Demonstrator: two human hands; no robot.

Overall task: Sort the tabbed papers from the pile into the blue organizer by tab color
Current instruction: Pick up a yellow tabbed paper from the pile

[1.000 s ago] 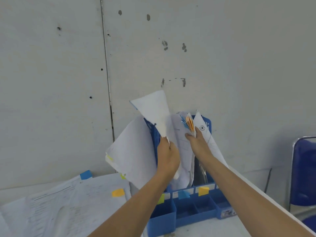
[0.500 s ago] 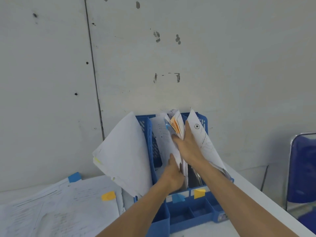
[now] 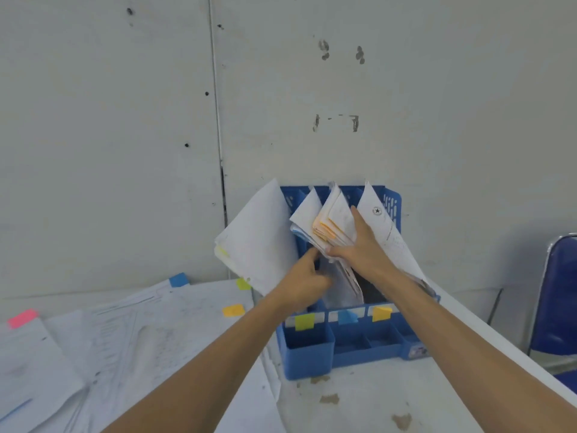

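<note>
Both forearms reach forward to the blue organizer at the wall. The right hand lies flat, fingers straight, pressing the orange-tabbed sheaf that stands in it. The left hand has its index out and the rest curled; possibly pinching a sheet, cannot tell. The pile lies to the left on the table.

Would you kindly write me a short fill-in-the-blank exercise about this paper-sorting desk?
The right hand touches papers in the organizer bearing ____ tabs.
The middle label on the organizer's front is ____.
The leftmost tab in the pile on the table is ____.
Missing words: orange; blue; pink.
</note>
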